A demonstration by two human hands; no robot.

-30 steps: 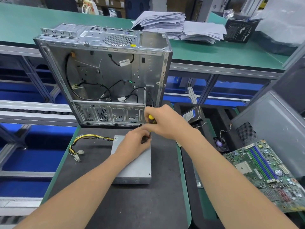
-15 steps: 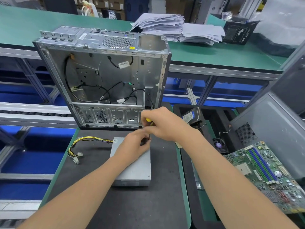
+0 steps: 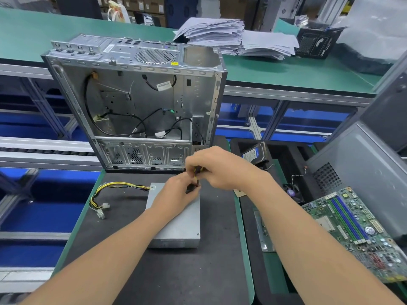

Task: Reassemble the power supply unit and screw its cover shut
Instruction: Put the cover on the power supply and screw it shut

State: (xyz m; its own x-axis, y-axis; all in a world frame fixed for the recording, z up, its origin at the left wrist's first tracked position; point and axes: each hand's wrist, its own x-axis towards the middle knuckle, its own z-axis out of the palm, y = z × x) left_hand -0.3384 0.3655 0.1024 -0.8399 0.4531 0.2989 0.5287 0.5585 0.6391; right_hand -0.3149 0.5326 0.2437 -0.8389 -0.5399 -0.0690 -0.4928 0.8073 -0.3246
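The grey power supply unit point(image 3: 182, 225) lies flat on the dark mat, cover side up, with its yellow and black cable bundle point(image 3: 110, 190) trailing off to the left. My right hand point(image 3: 220, 168) grips a screwdriver point(image 3: 197, 176) with a yellow and black handle, held upright over the unit's far right corner. My left hand point(image 3: 176, 194) rests on the cover's far end and its fingers pinch the screwdriver's shaft near the tip. The tip and any screw are hidden by my fingers.
An open, empty computer case point(image 3: 136, 106) stands just behind the unit. To the right are a hard drive point(image 3: 253, 154) and a small fan point(image 3: 291, 192) in a black foam tray, a green motherboard point(image 3: 356, 230) and a grey side panel point(image 3: 361, 172). Paper stacks point(image 3: 237, 38) lie on the far bench.
My hands and the screwdriver stay at the unit's far right corner; the right hand has shifted slightly on the handle. The unit has not moved.
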